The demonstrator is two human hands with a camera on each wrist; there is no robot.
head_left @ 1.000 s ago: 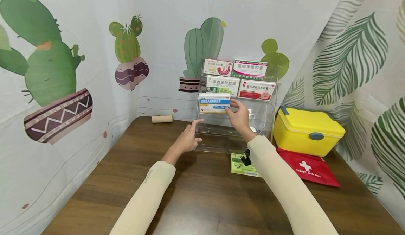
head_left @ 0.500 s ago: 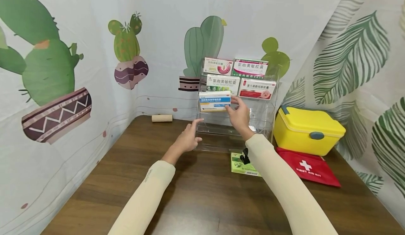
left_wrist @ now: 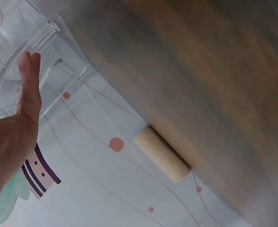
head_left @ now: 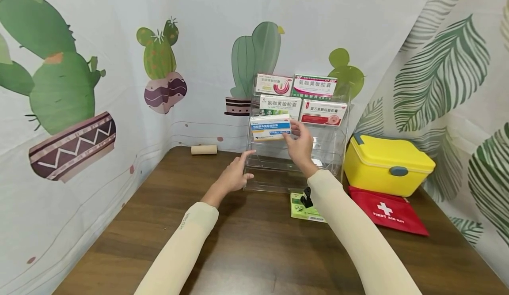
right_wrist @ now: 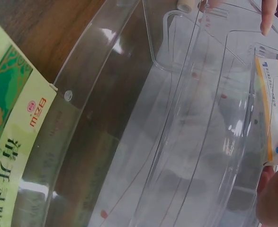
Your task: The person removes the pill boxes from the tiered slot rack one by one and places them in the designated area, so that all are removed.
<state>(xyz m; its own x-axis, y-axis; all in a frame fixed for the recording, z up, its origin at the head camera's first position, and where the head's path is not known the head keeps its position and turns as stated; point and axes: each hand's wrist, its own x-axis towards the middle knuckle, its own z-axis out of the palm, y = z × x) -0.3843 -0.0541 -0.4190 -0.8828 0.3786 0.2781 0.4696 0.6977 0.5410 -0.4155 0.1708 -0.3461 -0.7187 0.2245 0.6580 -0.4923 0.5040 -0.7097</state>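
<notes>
Cactus-print cloth [head_left: 207, 43] backed the brown table [head_left: 159, 242]. Left of centre, the left hand [head_left: 232, 175], thumb and fingers apart, lay beside the clear rack [head_left: 278, 167]. At centre, slightly tilted before the rack's left side, was a blue-and-white box [head_left: 270, 128], its right end pinched by the right hand [head_left: 301, 147]. Right: a yellow case [head_left: 387, 164].

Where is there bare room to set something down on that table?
The widest bare patch of the table is in front, between the two sleeves. Another lies left of the left one, reaching back to the tan roll. It's crowded at right: green box, red pouch, yellow case. The rack holds four boxes on its top rows.
</notes>
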